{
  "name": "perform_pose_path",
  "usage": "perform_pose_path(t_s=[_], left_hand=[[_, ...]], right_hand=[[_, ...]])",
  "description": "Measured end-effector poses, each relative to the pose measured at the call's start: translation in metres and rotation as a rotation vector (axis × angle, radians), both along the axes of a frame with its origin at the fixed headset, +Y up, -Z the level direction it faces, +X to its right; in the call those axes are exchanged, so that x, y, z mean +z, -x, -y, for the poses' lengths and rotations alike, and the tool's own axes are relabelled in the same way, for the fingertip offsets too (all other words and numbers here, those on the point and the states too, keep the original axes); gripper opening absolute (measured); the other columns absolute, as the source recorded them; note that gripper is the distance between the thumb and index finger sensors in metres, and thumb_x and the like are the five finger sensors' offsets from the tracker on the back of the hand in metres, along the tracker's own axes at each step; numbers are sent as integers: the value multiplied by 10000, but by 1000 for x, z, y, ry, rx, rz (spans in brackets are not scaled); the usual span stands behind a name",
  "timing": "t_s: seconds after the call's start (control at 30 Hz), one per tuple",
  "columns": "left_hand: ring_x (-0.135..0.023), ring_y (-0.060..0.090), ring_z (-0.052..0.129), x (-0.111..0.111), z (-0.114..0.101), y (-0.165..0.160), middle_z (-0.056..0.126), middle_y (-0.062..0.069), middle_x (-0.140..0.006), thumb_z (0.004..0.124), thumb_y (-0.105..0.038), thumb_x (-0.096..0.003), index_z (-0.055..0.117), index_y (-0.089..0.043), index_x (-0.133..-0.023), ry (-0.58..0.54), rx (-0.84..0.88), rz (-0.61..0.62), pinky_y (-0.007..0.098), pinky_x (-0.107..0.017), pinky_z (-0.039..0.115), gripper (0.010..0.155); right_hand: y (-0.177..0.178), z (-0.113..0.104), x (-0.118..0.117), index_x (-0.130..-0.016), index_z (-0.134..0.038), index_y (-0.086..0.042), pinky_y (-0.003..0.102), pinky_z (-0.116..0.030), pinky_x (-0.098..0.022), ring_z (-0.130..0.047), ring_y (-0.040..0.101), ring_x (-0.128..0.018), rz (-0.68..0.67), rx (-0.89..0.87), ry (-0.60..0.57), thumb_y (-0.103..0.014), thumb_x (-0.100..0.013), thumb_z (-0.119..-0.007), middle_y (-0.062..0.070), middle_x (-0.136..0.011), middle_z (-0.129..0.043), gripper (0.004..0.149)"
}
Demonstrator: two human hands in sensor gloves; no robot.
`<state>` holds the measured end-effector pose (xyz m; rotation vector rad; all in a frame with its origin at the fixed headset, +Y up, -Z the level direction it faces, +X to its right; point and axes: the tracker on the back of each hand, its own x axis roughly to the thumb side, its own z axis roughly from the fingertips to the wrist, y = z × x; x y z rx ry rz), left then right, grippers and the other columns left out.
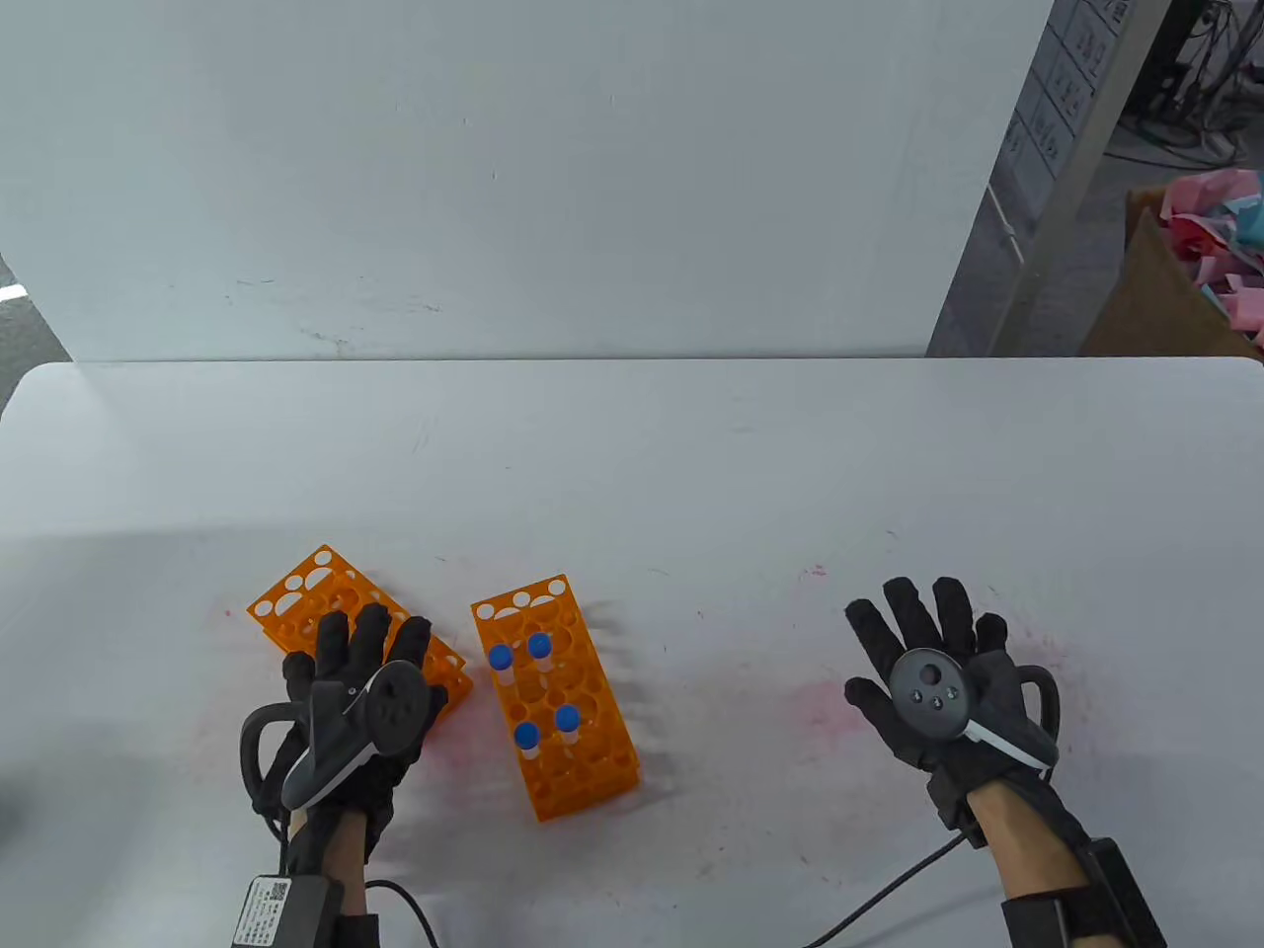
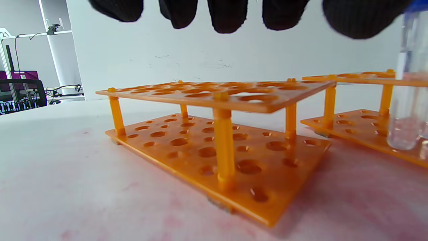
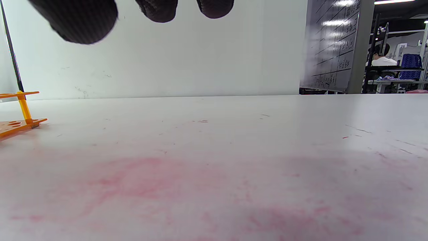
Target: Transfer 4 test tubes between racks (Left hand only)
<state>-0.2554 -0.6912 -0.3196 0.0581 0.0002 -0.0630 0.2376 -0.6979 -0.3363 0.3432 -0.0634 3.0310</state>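
Two orange racks stand on the white table. The left rack (image 1: 326,602) (image 2: 214,134) holds no tubes. The right rack (image 1: 558,691) (image 2: 361,124) holds several clear test tubes with blue caps (image 1: 539,647); one tube (image 2: 406,100) shows at the right edge of the left wrist view. My left hand (image 1: 360,681) hovers over the near end of the left rack, fingers spread and holding nothing; its fingertips (image 2: 227,15) hang above the rack. My right hand (image 1: 933,662) lies flat and open on the table, far right of the racks, holding nothing.
A white wall panel (image 1: 513,178) stands behind the table. Pink stains (image 1: 820,701) mark the tabletop between the racks and my right hand. A cardboard box of coloured paper (image 1: 1200,257) sits beyond the table's back right corner.
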Motion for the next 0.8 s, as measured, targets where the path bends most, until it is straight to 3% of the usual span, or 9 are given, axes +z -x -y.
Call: perform_pose_path(t_s=[0.3,0.8], left_hand=[[-1136,435,481,-1,1,-1,436,36,-1247,644,-614,-473,449,-400,-1105,-16,-1,2,699,-738,546,696],[-1084,389,635,8,-6,-13,588,34,-1192,669,-585,-469,514,-374,-1084,-164,90,67,655,-718,622,668]], right_hand=[[-3,-5,0,-1102,-299,-327,795,-244,-646,-134,532,-1017,7,-43,-6,-564,-526,-594,111,-1206,-227,689],[1,-3,1,-1101,-332,-319,789,-266,-651,-155,532,-1018,-8,-58,19,-554,-528,-592,115,-1204,-262,671]])
